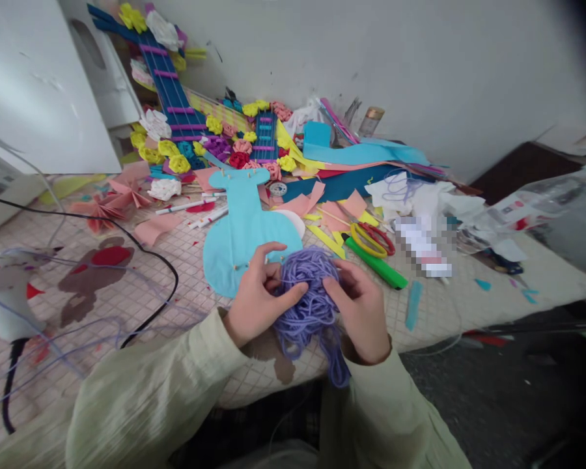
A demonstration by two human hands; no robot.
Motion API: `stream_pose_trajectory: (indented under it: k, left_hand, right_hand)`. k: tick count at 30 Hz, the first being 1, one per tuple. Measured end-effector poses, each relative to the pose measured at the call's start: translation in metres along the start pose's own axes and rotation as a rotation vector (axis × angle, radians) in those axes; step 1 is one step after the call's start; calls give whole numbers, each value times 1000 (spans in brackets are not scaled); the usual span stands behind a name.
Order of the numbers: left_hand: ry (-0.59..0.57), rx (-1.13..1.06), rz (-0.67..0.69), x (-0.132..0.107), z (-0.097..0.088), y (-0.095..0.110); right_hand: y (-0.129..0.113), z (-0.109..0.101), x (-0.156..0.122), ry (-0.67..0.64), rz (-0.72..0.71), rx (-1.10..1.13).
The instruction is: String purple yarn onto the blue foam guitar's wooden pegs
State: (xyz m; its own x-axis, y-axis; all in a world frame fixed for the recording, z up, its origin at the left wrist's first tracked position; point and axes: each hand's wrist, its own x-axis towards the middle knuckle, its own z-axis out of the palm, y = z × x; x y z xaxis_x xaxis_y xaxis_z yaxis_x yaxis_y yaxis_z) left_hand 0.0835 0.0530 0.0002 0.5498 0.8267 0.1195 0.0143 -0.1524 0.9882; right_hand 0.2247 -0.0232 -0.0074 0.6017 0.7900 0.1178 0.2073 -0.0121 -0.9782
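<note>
A loose bundle of purple yarn (308, 301) sits between my two hands at the near edge of the table. My left hand (260, 293) is closed on its left side, thumb and fingers pinching into the strands. My right hand (362, 310) grips the right side, fingers curled into the yarn. A tail of yarn hangs down over the table edge. Just behind the hands lies a light blue guitar-shaped foam cutout (244, 228) with small pins in it.
Scissors with red and yellow handles (371, 238) and a green marker (376, 263) lie to the right. Paper flowers, foam scraps and a dark blue guitar model (168, 81) crowd the back. A black cable (141, 247) crosses the left. A glue gun (10, 293) rests far left.
</note>
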Motion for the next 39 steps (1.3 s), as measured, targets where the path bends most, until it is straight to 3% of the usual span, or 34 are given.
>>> stream_pose_trajectory:
  k: [3,6,8,11,13,16,19,23,29,34,37,39]
  left_hand:
    - [88,359,248,-3,-2,-3]
    - [52,604,356,-4,-3,-4]
    - [-6,606,375,-3,-4,-4]
    - [-97,405,400,-1,-3,-1]
    - [-171,203,371,0,-3,1]
    - [-309,-128,200,0,-3,2]
    - [-281,-283,111,2,-5,3]
    - [-98,-107,88,5,-7,4]
    - [-49,427,205,4,-9,7]
    - [-123,636,144,4,-8,9]
    - [-256,600,71,6,-10,7]
    - [-272,544,49,7,-10,5]
  right_hand:
    - [1,0,0,64,-105,-177]
    - [2,1,-1,129,-247,-333]
    - [2,3,-1,152,-323,-401]
    - [1,6,-1,117,-399,-454]
    - [0,6,-1,65,-416,-464]
    - [-4,6,0,27,-397,-444]
    - [-7,2,0,-17,-326,-393]
    - [-11,-2,2,-56,-248,-309]
    - [-14,-6,2,-58,-263,-304]
    - [-15,-7,5,-101,-333,-343]
    - [-16,-6,5,-165,-404,-347]
    - [-19,-4,2,-113,-484,-378]
